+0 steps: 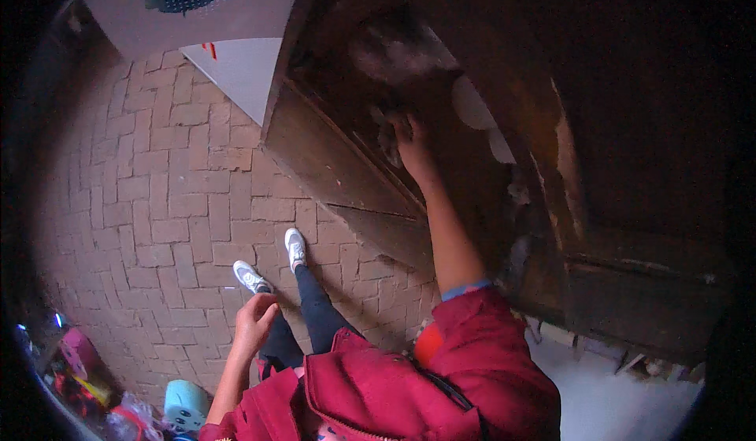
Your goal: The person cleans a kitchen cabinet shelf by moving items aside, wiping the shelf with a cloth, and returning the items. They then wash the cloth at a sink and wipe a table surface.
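My right hand [411, 145] reaches into the shadowed inside of a dark wooden cabinet [342, 151]. Its fingers are at a crumpled greyish piece, perhaps a cloth [387, 140]; the dimness hides whether they grip it. Pale flat round pieces [472, 103] lie farther in, beside a blurred light patch [396, 57]. My left hand [257, 321] hangs in front of my legs, its fingers loosely bent and the thumb apart, with nothing visible in it.
Underfoot is a herringbone brick floor [171, 205]. A white panel with a leaf print [201, 10] adjoins the cabinet at upper left. Lower left are a light-blue cylindrical item with a face [184, 405] and a pink item [80, 349]. Something red [429, 345] shows behind my right sleeve.
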Available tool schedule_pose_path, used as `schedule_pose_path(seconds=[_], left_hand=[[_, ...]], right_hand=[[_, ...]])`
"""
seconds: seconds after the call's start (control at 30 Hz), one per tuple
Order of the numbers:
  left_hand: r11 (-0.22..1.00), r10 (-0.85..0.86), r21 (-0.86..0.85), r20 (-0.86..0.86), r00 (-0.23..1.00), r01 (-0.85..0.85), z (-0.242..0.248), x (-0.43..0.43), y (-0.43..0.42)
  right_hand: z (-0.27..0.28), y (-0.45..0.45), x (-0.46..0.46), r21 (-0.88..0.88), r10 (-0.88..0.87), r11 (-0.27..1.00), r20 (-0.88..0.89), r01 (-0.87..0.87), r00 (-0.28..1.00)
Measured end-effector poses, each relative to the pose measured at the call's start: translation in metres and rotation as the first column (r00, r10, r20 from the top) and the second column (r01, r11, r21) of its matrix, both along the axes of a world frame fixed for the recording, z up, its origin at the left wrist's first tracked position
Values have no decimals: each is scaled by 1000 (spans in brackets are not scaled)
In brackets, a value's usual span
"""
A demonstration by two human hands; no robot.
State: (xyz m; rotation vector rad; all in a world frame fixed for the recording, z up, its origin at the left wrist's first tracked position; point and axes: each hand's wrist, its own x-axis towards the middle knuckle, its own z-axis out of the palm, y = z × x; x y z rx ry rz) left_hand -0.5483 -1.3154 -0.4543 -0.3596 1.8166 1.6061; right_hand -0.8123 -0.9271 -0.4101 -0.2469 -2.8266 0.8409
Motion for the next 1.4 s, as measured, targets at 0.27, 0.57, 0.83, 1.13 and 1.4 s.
schedule_pose_path(seconds=[0.27,0.57,0.83,1.13,1.4], left_hand=[[993,-97,66,-37,995,100,-10,-9,-8],[976,-216,-28,-48,975,215,1,-15,-5],[960,-279,-10,-115,953,280,9,-19,18],[961,-273,-62,-58,960,269,15,-19,-15],[984,-173,-55,-115,978,167,26,2,-5]], right_hand=[[37,199,223,335,-529,802,14,495,848],[-72,104,104,131,-571,804,-101,580,815],[39,40,119,-60,-564,822,46,566,825],[-40,234,288,731,-811,421,39,537,584],[-8,-13,37,112,-358,932,129,345,925]])
